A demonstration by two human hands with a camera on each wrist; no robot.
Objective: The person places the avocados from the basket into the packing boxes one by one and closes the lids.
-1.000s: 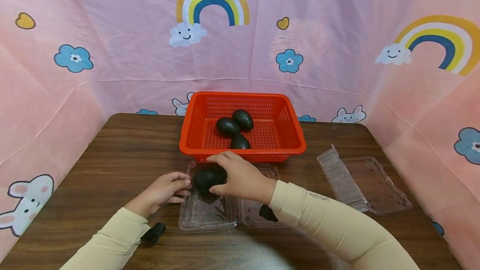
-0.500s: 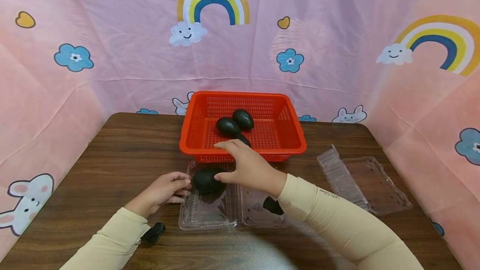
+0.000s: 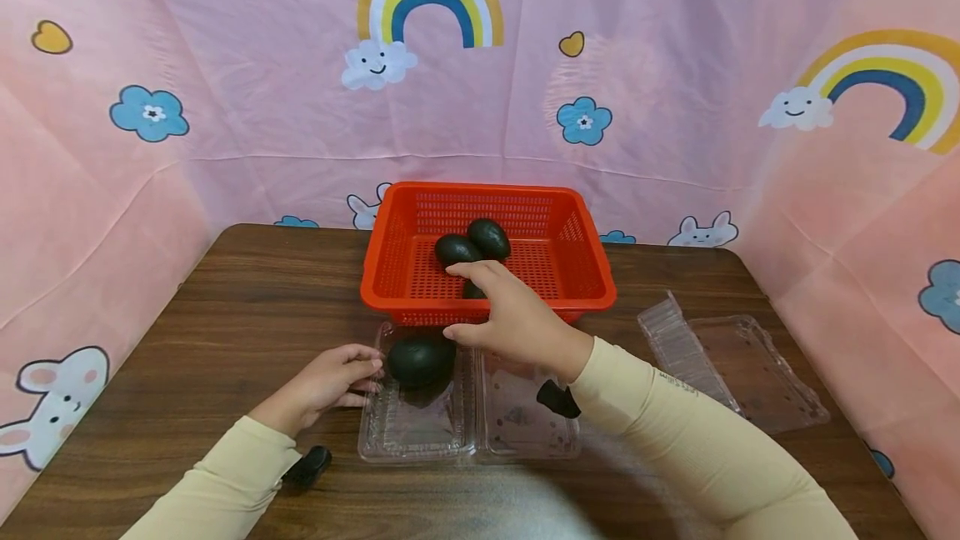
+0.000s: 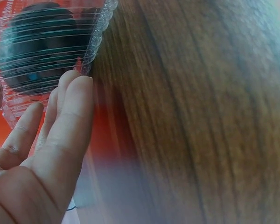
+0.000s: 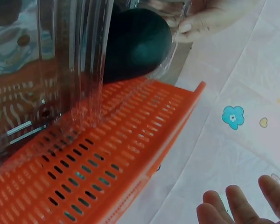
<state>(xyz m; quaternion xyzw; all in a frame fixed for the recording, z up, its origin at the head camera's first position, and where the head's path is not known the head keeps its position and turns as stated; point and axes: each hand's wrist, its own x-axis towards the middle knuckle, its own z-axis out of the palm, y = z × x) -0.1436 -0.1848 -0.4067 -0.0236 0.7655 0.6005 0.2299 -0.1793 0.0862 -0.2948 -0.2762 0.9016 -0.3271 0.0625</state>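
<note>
A dark green avocado (image 3: 422, 361) lies in the left half of an opened clear plastic clamshell box (image 3: 420, 436). My left hand (image 3: 330, 382) is at the box's left edge, its extended fingers touching the side wall; the left wrist view shows the fingertips (image 4: 77, 84) against the ribbed plastic. Over the front rim of the red basket (image 3: 405, 304), my right hand (image 3: 517, 315) reaches with thumb and fingers spread, holding nothing. Inside the basket are three avocados, one at the left (image 3: 454, 250), one farther back (image 3: 489, 238), and a front one partly hidden by the hand.
Another opened clear box (image 3: 765, 373) lies on the right of the brown wooden table (image 3: 262, 298). Pink printed cloth (image 3: 480, 123) stands around the back and sides. Black wrist devices show below the left wrist (image 3: 307, 467) and below the right wrist (image 3: 558, 398).
My right hand has let go of the avocado, leaving it in the box, and moved up and right to the basket's front rim. The left hand stays in place.
</note>
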